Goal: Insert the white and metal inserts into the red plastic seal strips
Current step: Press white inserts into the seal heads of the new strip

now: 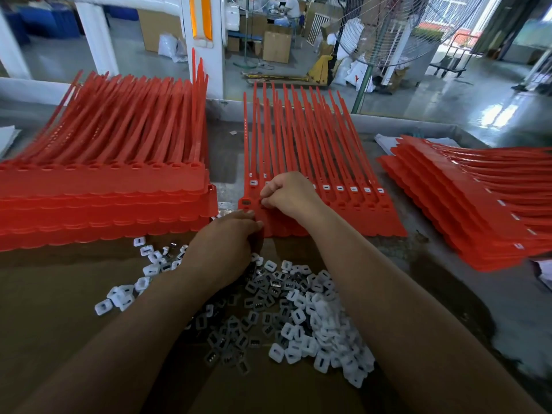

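- now, the middle sheet of red seal strips (313,162) lies on the desk (433,264), at 12 o'clock from the loose inserts (301,312).
- left hand (230,237): its grip pinches the sheet's near edge.
- right hand (288,192): grip narrow, curled over a socket; whether it holds an insert i cannot tell.
- risk: a tilted insert could jam or pop out; a slipping left hand would let the sheet shift.

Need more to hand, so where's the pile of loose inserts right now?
In the head view, the pile of inserts lies bottom centre on the brown cardboard, just below the middle sheet of red seal strips, partly under the left forearm.
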The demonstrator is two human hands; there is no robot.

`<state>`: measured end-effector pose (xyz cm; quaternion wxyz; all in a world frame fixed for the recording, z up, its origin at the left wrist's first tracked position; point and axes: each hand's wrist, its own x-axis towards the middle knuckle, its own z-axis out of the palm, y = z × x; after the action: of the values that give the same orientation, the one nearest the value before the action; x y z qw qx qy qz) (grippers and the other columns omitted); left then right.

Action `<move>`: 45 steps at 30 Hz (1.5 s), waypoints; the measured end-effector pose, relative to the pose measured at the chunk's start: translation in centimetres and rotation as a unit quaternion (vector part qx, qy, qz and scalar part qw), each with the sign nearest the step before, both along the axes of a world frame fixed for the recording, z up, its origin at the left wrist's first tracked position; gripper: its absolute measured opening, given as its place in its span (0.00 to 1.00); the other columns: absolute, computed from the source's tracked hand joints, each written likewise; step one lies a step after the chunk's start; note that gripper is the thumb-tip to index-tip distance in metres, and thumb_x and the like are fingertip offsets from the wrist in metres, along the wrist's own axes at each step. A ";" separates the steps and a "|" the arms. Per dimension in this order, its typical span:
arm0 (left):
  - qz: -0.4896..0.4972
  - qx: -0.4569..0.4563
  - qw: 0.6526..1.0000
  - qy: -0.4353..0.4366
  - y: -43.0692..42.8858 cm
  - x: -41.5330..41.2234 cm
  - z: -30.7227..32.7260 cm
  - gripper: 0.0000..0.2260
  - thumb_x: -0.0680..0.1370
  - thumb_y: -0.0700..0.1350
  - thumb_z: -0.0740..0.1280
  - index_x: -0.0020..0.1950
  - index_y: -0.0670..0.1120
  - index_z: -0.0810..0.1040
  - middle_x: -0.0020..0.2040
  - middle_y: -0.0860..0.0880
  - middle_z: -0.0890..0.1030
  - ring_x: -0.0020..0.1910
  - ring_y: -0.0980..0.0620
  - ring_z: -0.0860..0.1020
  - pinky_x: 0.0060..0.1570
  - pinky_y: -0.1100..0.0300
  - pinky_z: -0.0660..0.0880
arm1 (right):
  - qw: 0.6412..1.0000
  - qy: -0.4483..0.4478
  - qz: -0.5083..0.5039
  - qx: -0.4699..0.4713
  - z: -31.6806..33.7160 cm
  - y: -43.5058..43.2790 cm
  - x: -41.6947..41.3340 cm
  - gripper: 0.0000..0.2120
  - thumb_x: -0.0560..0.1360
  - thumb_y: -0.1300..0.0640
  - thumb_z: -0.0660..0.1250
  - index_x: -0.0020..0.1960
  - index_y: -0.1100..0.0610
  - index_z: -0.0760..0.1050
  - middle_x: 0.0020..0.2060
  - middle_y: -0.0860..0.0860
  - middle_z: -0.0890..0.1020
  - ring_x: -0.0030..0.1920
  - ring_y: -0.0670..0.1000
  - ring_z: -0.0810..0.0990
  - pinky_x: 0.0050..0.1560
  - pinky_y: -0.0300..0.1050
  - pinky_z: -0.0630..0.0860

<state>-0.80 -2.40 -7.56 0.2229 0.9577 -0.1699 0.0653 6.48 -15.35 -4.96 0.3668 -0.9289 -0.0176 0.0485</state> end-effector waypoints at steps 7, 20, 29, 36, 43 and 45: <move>0.001 0.001 1.000 0.004 0.0 0.0 0.1 0.22 0.74 0.34 0.57 0.66 0.49 0.71 0.71 0.51 0.65 0.70 0.53 0.63 0.67 0.59 0.59 | 0.993 0.030 0.038 0.107 1.0 -1.9 -1.4 0.03 0.73 0.61 0.68 0.46 0.56 0.79 0.51 0.45 0.79 0.47 0.39 0.71 0.40 0.27 0.63; -0.004 0.015 1.000 0.013 0.0 0.4 0.3 0.24 0.73 0.35 0.57 0.68 0.51 0.69 0.72 0.51 0.63 0.71 0.55 0.59 0.67 0.63 0.54 | 0.979 -0.015 0.203 -0.002 2.3 -3.3 -8.0 0.04 0.71 0.58 0.71 0.42 0.50 0.79 0.36 0.41 0.79 0.38 0.36 0.76 0.44 0.33 0.74; -0.001 -0.003 1.000 0.008 0.0 0.4 0.0 0.23 0.73 0.34 0.57 0.67 0.48 0.70 0.71 0.51 0.65 0.71 0.56 0.60 0.65 0.68 0.52 | 0.957 0.029 0.277 -0.076 1.7 -3.3 -9.2 0.08 0.68 0.58 0.73 0.47 0.55 0.81 0.33 0.33 0.72 0.36 0.27 0.71 0.37 0.19 0.66; -0.003 -0.006 1.000 0.007 -0.2 0.5 0.0 0.23 0.73 0.34 0.57 0.67 0.48 0.70 0.71 0.51 0.65 0.71 0.56 0.60 0.64 0.70 0.51 | 0.957 0.028 0.276 -0.085 1.5 -3.0 -9.4 0.07 0.70 0.60 0.72 0.47 0.54 0.79 0.38 0.41 0.76 0.38 0.37 0.73 0.37 0.25 0.69; -0.001 -0.002 1.000 0.017 -0.3 0.6 0.0 0.23 0.74 0.34 0.57 0.67 0.48 0.69 0.71 0.51 0.64 0.71 0.55 0.59 0.68 0.64 0.52 | 0.954 0.022 0.285 -0.090 1.5 -3.0 -9.5 0.04 0.72 0.59 0.69 0.44 0.51 0.76 0.38 0.39 0.74 0.40 0.38 0.72 0.40 0.26 0.68; -0.002 -0.002 1.000 0.014 -0.2 0.6 0.0 0.23 0.74 0.34 0.58 0.67 0.48 0.69 0.71 0.51 0.64 0.71 0.56 0.59 0.67 0.65 0.51 | 0.958 0.026 0.277 -0.068 1.6 -3.1 -9.6 0.07 0.72 0.59 0.69 0.41 0.49 0.73 0.39 0.39 0.74 0.41 0.38 0.73 0.40 0.28 0.69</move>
<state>-0.22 -2.60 -7.55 0.2268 0.9579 -0.1682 0.0522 -3.09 -18.49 -3.40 0.2757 -0.9086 -0.2616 0.1730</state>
